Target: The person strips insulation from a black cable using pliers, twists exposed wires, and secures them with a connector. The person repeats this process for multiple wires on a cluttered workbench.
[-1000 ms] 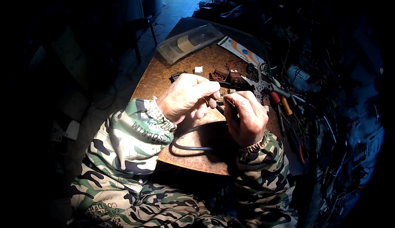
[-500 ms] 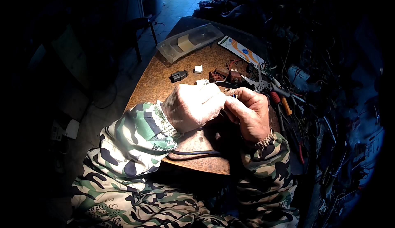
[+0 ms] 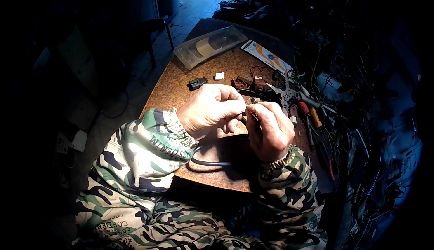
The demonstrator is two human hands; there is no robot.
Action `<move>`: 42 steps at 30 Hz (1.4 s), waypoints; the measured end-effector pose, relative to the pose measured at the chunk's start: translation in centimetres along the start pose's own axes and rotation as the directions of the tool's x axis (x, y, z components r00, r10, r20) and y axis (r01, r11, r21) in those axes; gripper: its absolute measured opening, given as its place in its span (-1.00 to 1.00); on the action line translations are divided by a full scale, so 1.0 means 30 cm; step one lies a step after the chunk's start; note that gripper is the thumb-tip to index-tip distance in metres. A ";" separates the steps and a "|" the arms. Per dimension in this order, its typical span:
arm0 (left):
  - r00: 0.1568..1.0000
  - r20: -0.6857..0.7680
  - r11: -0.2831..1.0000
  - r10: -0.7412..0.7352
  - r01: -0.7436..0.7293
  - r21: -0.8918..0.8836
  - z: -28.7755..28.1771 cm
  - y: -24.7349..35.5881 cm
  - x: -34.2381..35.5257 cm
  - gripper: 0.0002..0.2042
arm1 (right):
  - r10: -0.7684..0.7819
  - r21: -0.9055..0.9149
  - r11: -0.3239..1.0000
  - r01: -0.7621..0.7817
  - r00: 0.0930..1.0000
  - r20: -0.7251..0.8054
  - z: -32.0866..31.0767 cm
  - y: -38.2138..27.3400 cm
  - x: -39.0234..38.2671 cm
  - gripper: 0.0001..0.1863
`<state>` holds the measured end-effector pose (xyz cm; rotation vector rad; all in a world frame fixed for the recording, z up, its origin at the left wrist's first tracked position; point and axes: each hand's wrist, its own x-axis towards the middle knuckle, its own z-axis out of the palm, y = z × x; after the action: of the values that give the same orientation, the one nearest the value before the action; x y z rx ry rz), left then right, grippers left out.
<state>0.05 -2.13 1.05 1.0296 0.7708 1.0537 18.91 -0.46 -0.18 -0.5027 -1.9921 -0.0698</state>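
Note:
My left hand [image 3: 211, 110] is closed in a pinch, its thumb and forefinger meeting my right fingertips above the wooden table. My right hand [image 3: 272, 132] is also closed, with fingers curled round a thin dark cable end. The wire between the fingertips is tiny and mostly hidden. Below the hands, a black cable [image 3: 211, 163] loops over the tabletop and past my left cuff. Just beyond my left hand lie a black plug-like connector [image 3: 197, 84] and a small white connector [image 3: 219, 76]. Reddish-brown plastic parts [image 3: 260, 84] sit farther right, behind the fingertips.
A clear plastic tray [image 3: 184, 59] and a printed white-and-orange card [image 3: 267, 56] lie toward the far end. A metal wire stripper [image 3: 285, 95], an orange-handled tool [image 3: 315, 116] and red-handled pliers [image 3: 331, 170] crowd the right side. Tangled cables pile up beyond them.
My left hand has turned so its thumb and curled fingers show. My right hand has rolled over, knuckles up, and shifted slightly lower. The cable loop has moved up a little.

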 end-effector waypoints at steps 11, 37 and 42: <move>0.980 -0.084 0.962 0.183 -0.160 0.222 0.043 -0.001 -0.007 -0.83 | 0.176 0.089 0.981 -0.175 0.984 -0.007 -0.017 0.015 -0.016 -0.80; 0.985 0.092 0.980 -0.144 0.154 -0.123 -0.022 0.017 0.001 -0.73 | 0.047 0.030 0.999 -0.046 0.998 -0.041 -0.008 -0.013 0.002 -0.75; 0.995 0.072 0.990 -0.063 0.071 -0.120 -0.012 -0.006 0.001 -0.86 | 0.051 0.022 0.998 -0.050 0.999 -0.020 -0.005 -0.010 -0.002 -0.79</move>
<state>-0.21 -2.03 0.77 0.9240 0.6734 0.9910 18.95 -0.80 -0.12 -0.5360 -1.9570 -0.0218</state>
